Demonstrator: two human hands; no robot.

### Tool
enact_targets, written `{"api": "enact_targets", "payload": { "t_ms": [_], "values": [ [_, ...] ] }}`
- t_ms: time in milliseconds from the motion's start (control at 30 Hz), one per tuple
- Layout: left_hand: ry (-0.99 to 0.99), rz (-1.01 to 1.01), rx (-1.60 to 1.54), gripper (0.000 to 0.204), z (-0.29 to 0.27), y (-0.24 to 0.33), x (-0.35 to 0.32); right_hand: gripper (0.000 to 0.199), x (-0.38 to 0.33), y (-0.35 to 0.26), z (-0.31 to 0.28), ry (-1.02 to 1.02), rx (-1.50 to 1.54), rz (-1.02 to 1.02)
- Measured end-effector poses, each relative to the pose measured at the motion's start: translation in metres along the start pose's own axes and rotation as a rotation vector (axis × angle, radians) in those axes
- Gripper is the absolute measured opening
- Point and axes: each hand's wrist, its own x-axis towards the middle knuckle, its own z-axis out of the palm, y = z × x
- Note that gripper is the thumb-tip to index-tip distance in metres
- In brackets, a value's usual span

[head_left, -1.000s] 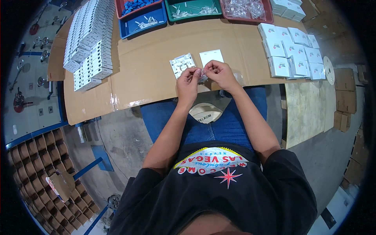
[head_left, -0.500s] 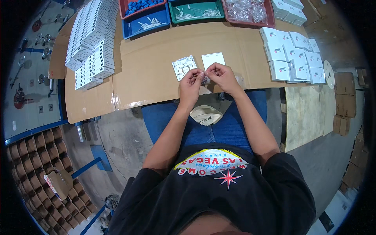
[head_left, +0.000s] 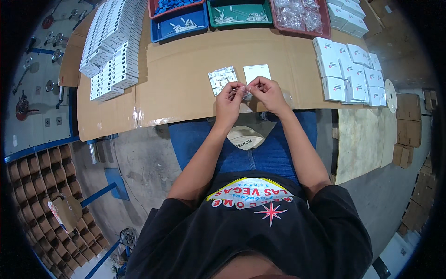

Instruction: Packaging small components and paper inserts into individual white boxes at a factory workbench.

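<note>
At the table's near edge, my left hand (head_left: 228, 103) and my right hand (head_left: 271, 96) meet, fingertips pinched close together. Between them is a small clear plastic bag (head_left: 247, 95), mostly covered by the fingers; its contents cannot be made out. Just beyond my left hand lies an open white plastic housing (head_left: 221, 79) with moulded parts inside. A flat white square cover (head_left: 257, 71) rests beside it, past my right hand.
Along the back stand a blue tray (head_left: 180, 36) of white sticks, a red tray of blue pieces, a green tray (head_left: 239, 24) of white parts and a red tray (head_left: 302, 31) of clear bags. White units (head_left: 114, 69) are stacked left, white boxes (head_left: 332, 88) right, on a cardboard-covered table (head_left: 181, 79).
The whole view has shifted slightly. My hands stay pinched together at nearly the same place, with the fingertips slightly changed around the bag. The housing and cover lie as before.
</note>
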Motion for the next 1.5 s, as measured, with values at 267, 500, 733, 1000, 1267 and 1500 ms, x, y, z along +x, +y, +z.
{"api": "enact_targets", "payload": {
  "t_ms": [267,500,733,1000,1267,1500],
  "values": [
    [0.017,0.056,0.105,0.011,0.002,0.004,-0.001,0.007,-0.002,-0.007,0.002,-0.015,0.069,0.034],
    [0.061,0.049,0.041,0.012,0.004,0.006,-0.002,0.007,-0.001,-0.013,0.003,-0.004,0.05,0.041],
    [0.092,-0.014,0.138,0.016,0.005,0.016,-0.005,0.009,0.0,-0.021,-0.004,-0.065,0.003,0.076],
    [0.117,0.026,0.203,0.017,-0.001,0.011,-0.003,0.015,0.001,-0.025,-0.008,-0.11,-0.104,0.1],
    [0.129,0.056,0.118,0.017,-0.002,0.008,-0.001,0.013,-0.001,-0.022,-0.012,-0.117,-0.095,0.092],
    [0.016,0.052,0.069,0.013,-0.017,0.003,0.006,0.016,-0.004,-0.032,0.008,0.02,0.037,0.087]
  ]
}}
